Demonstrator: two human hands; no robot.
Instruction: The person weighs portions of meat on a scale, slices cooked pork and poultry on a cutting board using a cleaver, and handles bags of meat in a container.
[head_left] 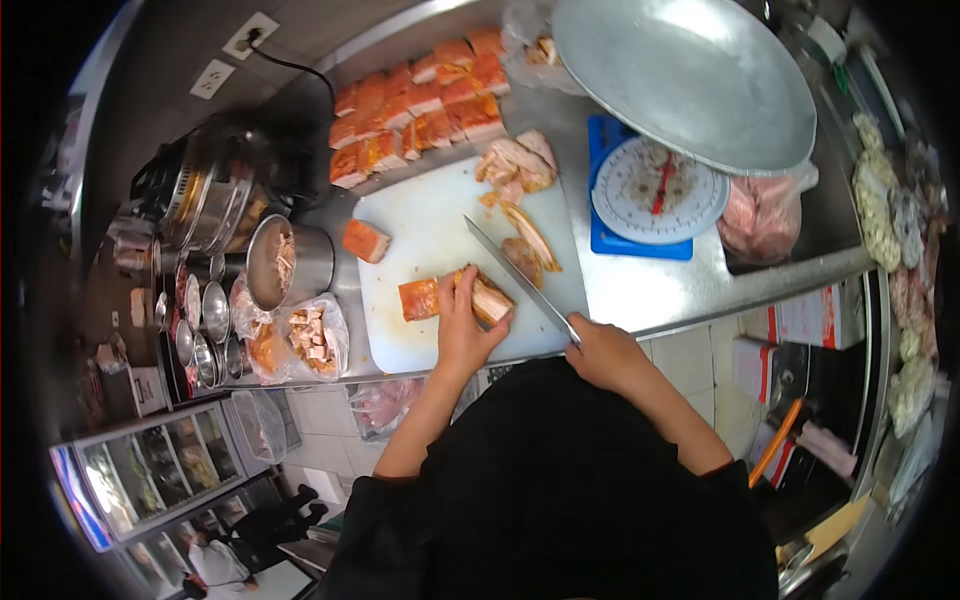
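Note:
My left hand (pixel 466 328) is wrapped over a piece of orange-skinned meat (pixel 490 300) on the white cutting board (pixel 398 258). A second orange-topped piece (pixel 419 299) touches it on the left. In my right hand (pixel 603 352) is the handle of a knife (pixel 520 281), whose blade points up and left across the board, right of the held meat. Beyond the blade lie a long pale strip (pixel 533 236) and a small brownish scrap. Sliced meat (pixel 515 165) is heaped at the board's top right, and a separate block (pixel 366 241) sits at its left edge.
Rows of meat blocks (pixel 420 105) stand behind the board. A blue scale (pixel 640 247) with a big metal pan (pixel 690 70) is at the right, beside bagged meat (pixel 762 215). A metal pot (pixel 318 262) and bagged cubes (pixel 318 340) are left. A person (pixel 215 562) is at lower left.

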